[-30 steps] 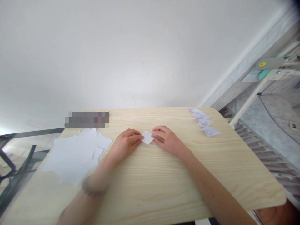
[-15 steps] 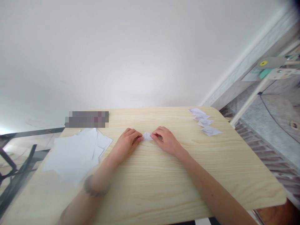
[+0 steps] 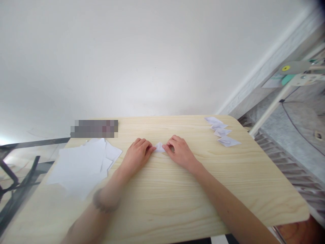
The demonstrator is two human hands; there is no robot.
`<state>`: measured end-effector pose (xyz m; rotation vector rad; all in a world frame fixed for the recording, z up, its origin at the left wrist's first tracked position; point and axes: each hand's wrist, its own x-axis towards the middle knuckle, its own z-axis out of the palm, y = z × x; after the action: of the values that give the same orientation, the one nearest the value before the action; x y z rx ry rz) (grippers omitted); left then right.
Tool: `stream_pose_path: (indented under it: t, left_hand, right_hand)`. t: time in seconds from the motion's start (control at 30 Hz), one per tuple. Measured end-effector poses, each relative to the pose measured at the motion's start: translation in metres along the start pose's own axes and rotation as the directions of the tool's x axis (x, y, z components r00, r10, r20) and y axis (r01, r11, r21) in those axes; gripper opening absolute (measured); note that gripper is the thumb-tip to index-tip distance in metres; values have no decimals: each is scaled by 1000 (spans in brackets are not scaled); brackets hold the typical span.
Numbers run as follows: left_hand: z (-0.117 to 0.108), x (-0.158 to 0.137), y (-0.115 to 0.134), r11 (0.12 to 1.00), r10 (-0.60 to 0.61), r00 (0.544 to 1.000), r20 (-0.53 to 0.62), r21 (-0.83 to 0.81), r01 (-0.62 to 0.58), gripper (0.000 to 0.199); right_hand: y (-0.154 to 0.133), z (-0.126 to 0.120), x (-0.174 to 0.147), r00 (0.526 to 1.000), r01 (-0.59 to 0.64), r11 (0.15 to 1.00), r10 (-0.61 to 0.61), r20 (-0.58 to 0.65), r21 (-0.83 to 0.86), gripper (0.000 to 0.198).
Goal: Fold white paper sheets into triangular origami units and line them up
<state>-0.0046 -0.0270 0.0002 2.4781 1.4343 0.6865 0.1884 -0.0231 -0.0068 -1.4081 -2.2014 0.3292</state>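
A small folded piece of white paper lies on the table in the middle of the view, with a crease line running up its centre. My left hand pinches its left edge between thumb and fingers. At the opposite edge, my right hand is closed on the paper in a similar pinch. The paper's two side ends are hidden under the fingertips. A dark bracelet circles my left wrist.
Loose white sheets overlap on the table's left side. Several folded paper pieces stand in a row at the back right. Behind the sheets is a pixelated dark patch. A white wall rises behind the wooden table.
Both hands keep their pinch on the folded paper. My fingertips have shifted only slightly, the right ones a little to the left; everything else stays put.
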Motion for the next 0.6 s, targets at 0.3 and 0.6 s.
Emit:
stream_pose_path:
  t: [0.3, 0.6]
  left_hand:
    - [2, 1, 5, 980, -69, 995, 68, 193, 54, 22]
    - [3, 2, 6, 997, -35, 998, 56, 68, 31, 16]
  right_hand:
    - [-3, 1, 1, 1000, 8, 988, -5, 16, -156, 29]
    - [2, -2, 1, 999, -26, 1000, 26, 48, -11, 19]
